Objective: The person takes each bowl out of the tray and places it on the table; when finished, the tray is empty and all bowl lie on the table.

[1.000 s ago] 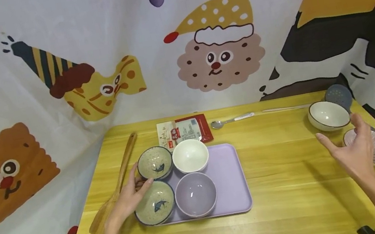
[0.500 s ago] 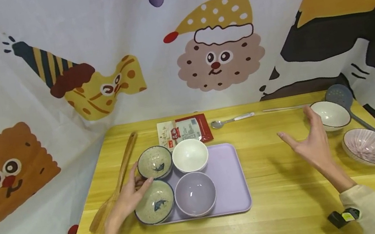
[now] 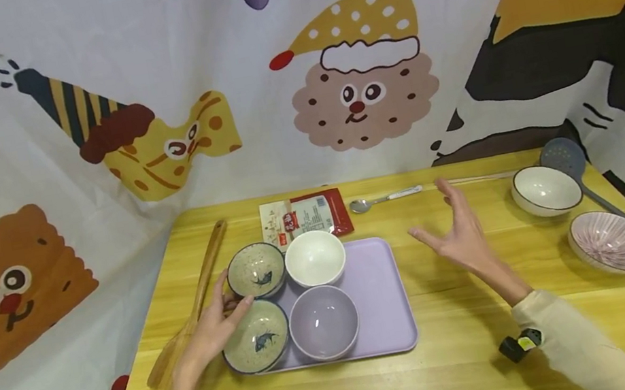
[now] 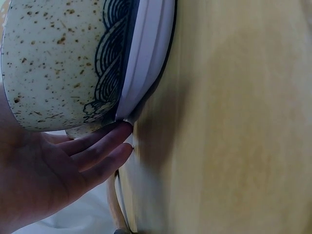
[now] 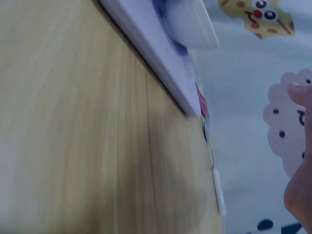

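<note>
On the lilac tray (image 3: 384, 307) stand two speckled bowls with blue fish (image 3: 264, 341), a white bowl (image 3: 315, 258) and a lilac bowl (image 3: 324, 323). My left hand (image 3: 211, 329) rests at the left side of the speckled bowls, its thumb over where their rims meet. In the left wrist view, its fingers (image 4: 105, 151) lie loosely extended under the bowl's side, by the tray edge. My right hand (image 3: 459, 239) hovers right of the tray, thumb and fingers spread with nothing between them. Only part of that hand shows at the right wrist view's edge.
A wooden spatula (image 3: 199, 297) lies left of the tray. Behind it are a food packet (image 3: 316, 215) and a spoon (image 3: 384, 199). At the right stand a dark-rimmed white bowl (image 3: 546, 191) and a pink striped bowl (image 3: 613, 241), beside a grey skimmer (image 3: 563, 158).
My right hand has moved left, from beside the right-hand bowls toward the tray, staying spread. My left hand and all the bowls have stayed in place.
</note>
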The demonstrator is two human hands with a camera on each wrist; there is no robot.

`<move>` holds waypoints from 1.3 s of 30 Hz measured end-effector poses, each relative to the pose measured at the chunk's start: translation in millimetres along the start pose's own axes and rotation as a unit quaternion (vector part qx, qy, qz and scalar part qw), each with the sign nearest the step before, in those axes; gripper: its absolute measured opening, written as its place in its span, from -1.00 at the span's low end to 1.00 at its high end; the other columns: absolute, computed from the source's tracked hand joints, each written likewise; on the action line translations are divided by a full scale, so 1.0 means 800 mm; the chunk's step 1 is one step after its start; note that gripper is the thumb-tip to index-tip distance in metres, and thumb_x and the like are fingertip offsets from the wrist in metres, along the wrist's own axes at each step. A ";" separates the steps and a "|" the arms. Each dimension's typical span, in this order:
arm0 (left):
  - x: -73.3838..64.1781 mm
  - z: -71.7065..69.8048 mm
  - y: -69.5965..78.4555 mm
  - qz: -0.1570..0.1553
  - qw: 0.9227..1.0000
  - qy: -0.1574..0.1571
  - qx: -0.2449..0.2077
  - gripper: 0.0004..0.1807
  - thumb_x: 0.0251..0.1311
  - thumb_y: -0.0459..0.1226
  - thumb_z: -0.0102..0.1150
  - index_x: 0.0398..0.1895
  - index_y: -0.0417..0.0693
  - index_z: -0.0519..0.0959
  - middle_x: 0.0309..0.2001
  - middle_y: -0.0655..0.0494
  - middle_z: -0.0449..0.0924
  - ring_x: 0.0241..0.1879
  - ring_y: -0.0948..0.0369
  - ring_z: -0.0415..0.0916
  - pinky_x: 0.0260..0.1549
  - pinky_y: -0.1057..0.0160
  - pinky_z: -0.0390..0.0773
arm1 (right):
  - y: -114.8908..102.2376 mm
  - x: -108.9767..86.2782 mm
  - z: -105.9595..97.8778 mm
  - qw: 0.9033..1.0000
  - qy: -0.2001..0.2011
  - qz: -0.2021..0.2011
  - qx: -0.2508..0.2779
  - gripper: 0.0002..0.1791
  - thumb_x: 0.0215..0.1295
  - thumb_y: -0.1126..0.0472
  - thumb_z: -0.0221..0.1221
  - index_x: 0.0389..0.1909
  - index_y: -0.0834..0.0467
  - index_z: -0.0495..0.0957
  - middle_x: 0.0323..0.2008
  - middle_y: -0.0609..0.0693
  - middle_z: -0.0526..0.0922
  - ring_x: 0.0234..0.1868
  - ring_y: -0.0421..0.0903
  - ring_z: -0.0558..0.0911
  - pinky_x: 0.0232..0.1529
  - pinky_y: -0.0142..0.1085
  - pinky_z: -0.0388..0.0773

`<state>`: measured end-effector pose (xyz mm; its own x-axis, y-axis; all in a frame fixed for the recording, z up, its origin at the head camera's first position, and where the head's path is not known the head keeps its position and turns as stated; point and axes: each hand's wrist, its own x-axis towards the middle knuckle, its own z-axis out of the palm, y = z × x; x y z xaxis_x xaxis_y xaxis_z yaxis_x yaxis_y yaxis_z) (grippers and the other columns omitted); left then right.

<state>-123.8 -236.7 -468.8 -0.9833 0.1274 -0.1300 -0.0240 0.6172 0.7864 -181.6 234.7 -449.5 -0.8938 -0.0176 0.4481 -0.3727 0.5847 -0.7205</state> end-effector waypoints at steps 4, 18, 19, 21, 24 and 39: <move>-0.001 -0.001 0.000 0.003 1.000 -0.001 -0.005 -0.01 0.47 0.09 0.06 0.65 -0.09 -0.27 0.27 -0.47 0.45 0.27 -0.26 0.46 0.30 -0.23 0.46 | -0.009 0.004 0.025 0.999 -0.037 -0.020 0.016 0.20 -0.01 0.15 0.54 0.59 0.20 0.02 0.53 0.24 0.19 0.48 0.26 0.25 0.46 0.24 0.24; 0.001 0.000 -0.001 0.000 1.000 -0.003 -0.012 -0.02 0.47 0.05 0.08 0.65 -0.08 -0.27 0.30 -0.48 0.43 0.28 -0.25 0.46 0.30 -0.23 0.47 | -0.031 0.010 0.103 0.980 -0.184 -0.059 0.036 0.29 -0.06 0.05 0.59 0.60 0.19 -0.02 0.55 0.26 0.13 0.51 0.27 0.25 0.41 0.25 0.33; 0.001 0.001 -0.001 0.000 1.000 -0.004 -0.012 -0.02 0.47 0.05 0.08 0.65 -0.08 -0.27 0.30 -0.48 0.43 0.28 -0.24 0.46 0.30 -0.22 0.47 | -0.032 0.010 0.108 0.979 -0.193 -0.057 0.036 0.31 -0.07 0.04 0.59 0.60 0.18 -0.03 0.56 0.26 0.13 0.51 0.27 0.24 0.41 0.25 0.33; 0.002 0.001 -0.001 0.002 1.000 -0.005 -0.012 -0.02 0.48 0.04 0.07 0.65 -0.09 -0.28 0.30 -0.48 0.43 0.28 -0.24 0.46 0.30 -0.22 0.47 | -0.035 0.011 0.117 0.975 -0.211 -0.054 0.037 0.33 -0.09 0.03 0.61 0.61 0.18 -0.04 0.57 0.26 0.09 0.53 0.27 0.21 0.40 0.29 0.30; 0.002 0.001 -0.001 0.001 1.000 -0.002 -0.013 -0.02 0.47 0.05 0.08 0.65 -0.08 -0.27 0.28 -0.46 0.45 0.27 -0.23 0.47 0.30 -0.20 0.48 | -0.039 0.012 0.129 0.970 -0.237 -0.053 0.025 0.36 -0.12 -0.04 0.61 0.61 0.16 -0.04 0.57 0.24 0.10 0.53 0.26 0.22 0.39 0.33 0.27; 0.001 -0.001 0.002 -0.004 1.000 -0.003 -0.018 -0.03 0.47 0.05 0.08 0.65 -0.08 -0.27 0.30 -0.46 0.44 0.29 -0.22 0.46 0.32 -0.19 0.46 | -0.056 0.031 0.164 0.935 -0.333 -0.119 0.034 0.30 -0.15 0.11 0.61 0.57 0.25 0.01 0.51 0.28 0.21 0.47 0.26 0.33 0.42 0.24 0.33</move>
<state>-125.1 -236.3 -466.9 -0.9821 0.1268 -0.1395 -0.0386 0.5891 0.8071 -219.8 101.6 -475.5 -0.7312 -0.6559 0.1875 -0.5763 0.4467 -0.6844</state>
